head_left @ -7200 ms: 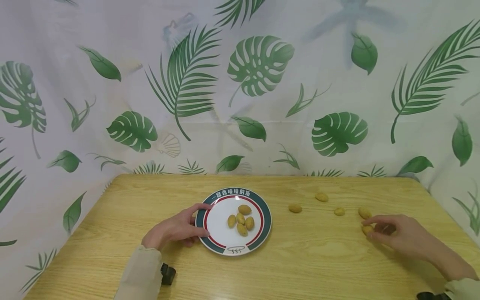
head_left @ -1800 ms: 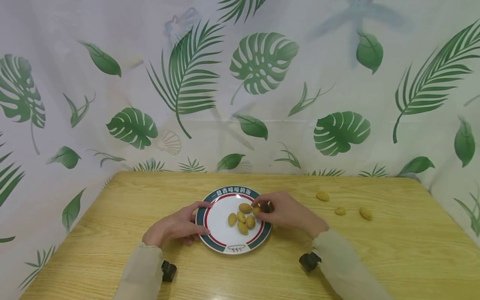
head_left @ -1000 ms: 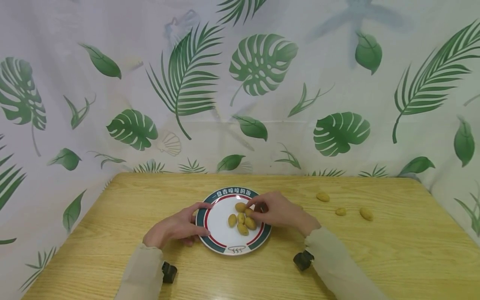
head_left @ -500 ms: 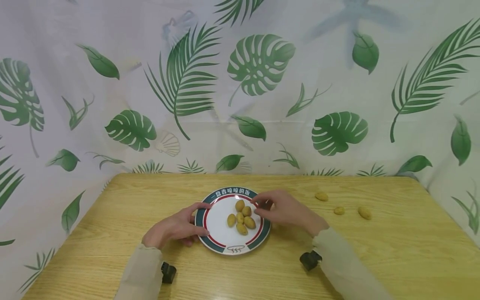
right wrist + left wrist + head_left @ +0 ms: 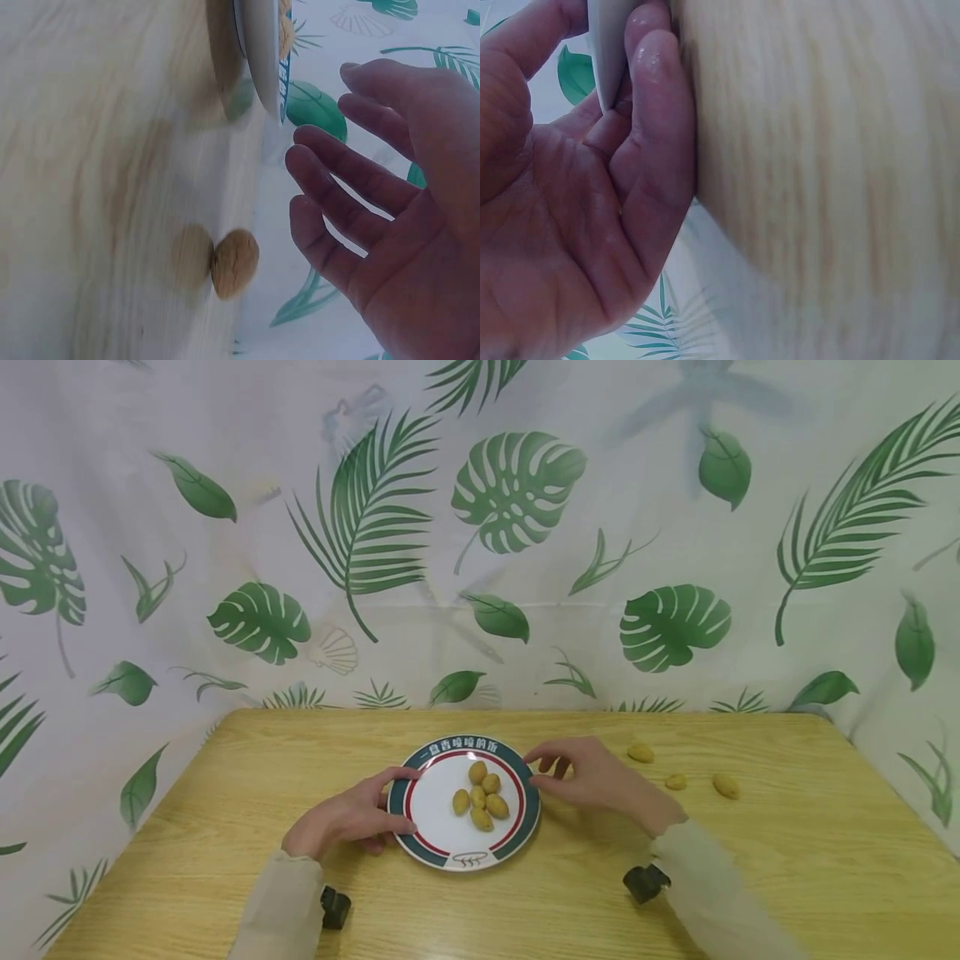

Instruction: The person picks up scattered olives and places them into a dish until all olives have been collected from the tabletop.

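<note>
My left hand (image 5: 351, 814) holds the left rim of a white plate (image 5: 438, 814) with a dark green border. In the left wrist view, fingers curl under the plate's edge (image 5: 609, 56). Several small yellow-brown oval pieces (image 5: 482, 819) lie together right of the plate's middle; they look like wrinkled nuts or fruits, but I cannot tell the kind. My right hand (image 5: 592, 777) hovers at the plate's right rim, fingers parted, holding nothing. Below it in the right wrist view, one wrinkled oval piece (image 5: 235, 264) sits on the table; the hand hides it in the head view.
On the wooden table (image 5: 600, 893), loose pieces lie to the right: one farther back (image 5: 641, 752), a small one (image 5: 676, 782) and another piece (image 5: 726, 786). A leaf-print cloth (image 5: 525, 652) stands behind the table and along its sides.
My right hand took a piece from the far right, set it among those on the plate, let go and drew back right to the rim. My left hand has stayed on the plate.
</note>
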`<act>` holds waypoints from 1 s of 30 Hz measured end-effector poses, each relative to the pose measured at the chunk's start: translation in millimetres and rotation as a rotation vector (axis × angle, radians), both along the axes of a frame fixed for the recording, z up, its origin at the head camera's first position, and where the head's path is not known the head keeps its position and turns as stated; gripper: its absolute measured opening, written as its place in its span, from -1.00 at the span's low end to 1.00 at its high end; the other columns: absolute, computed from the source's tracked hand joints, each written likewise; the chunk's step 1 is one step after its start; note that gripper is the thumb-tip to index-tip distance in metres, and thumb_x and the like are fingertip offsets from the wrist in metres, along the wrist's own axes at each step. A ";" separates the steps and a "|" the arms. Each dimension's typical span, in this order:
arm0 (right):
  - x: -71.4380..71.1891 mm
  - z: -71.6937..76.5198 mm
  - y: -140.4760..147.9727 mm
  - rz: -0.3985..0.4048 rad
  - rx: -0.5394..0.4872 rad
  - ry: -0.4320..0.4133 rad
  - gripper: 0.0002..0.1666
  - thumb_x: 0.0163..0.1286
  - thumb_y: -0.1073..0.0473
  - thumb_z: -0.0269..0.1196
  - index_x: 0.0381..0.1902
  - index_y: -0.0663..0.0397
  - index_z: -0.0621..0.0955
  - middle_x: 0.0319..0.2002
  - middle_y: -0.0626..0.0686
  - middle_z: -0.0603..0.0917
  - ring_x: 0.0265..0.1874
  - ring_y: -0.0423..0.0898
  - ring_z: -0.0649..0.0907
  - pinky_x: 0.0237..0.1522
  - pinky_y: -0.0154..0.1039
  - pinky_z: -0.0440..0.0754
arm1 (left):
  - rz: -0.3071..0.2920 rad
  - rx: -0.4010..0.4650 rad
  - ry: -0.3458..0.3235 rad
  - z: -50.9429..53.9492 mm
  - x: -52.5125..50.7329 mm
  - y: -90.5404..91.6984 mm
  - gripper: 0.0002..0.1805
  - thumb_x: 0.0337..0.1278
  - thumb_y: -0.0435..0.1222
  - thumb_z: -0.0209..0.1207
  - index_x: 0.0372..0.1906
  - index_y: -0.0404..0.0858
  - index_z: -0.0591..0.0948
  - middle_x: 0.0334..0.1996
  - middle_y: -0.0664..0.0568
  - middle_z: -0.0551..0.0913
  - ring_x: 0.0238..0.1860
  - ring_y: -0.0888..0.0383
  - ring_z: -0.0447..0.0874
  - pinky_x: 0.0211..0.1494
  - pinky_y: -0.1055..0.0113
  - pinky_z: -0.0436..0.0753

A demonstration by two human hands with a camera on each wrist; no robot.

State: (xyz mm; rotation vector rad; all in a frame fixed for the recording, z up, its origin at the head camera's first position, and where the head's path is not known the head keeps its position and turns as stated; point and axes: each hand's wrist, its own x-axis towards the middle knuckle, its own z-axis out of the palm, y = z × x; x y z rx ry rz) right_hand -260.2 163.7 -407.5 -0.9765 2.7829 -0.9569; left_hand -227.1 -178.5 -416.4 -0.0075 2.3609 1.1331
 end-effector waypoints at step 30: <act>14.1 0.0 70.7 -0.156 0.009 0.092 -0.68 0.36 0.15 0.40 0.05 0.07 0.73 -0.26 -0.10 0.74 -0.35 -0.31 0.63 -0.33 -0.38 0.61 | -0.018 0.025 -0.007 -1.0 -1.3 -2.1 -0.22 0.20 -0.18 0.40 0.48 0.13 0.31 -0.22 -0.03 0.65 -0.42 0.11 0.61 -0.38 0.36 0.61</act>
